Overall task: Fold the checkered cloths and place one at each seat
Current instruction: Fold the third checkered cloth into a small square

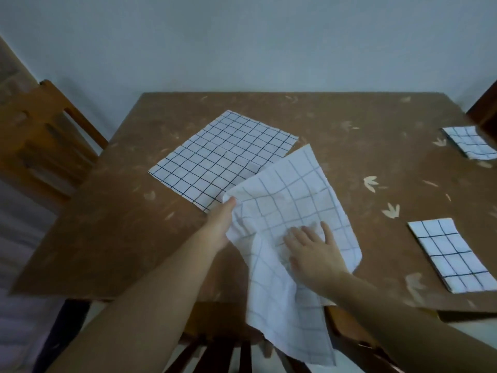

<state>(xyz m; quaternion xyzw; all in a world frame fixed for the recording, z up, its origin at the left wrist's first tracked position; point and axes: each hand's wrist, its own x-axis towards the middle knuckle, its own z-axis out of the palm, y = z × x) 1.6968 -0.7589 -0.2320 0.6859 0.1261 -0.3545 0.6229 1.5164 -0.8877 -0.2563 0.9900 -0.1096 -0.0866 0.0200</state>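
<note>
folding is under way: your left hand (pixel 220 227) pinches a corner of the white grey-gridded checkered cloth (pixel 290 189) draped over the near edge of the brown table (pixel 107 224), while your right hand (pixel 313 251) presses it flat-fingered. next, carry that corner across squarely.

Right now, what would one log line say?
left hand: grips held cloth edge | right hand: flat, presses it down | spread cloth: flat, mid-table | near folded cloth, far folded cloth: right side
</note>
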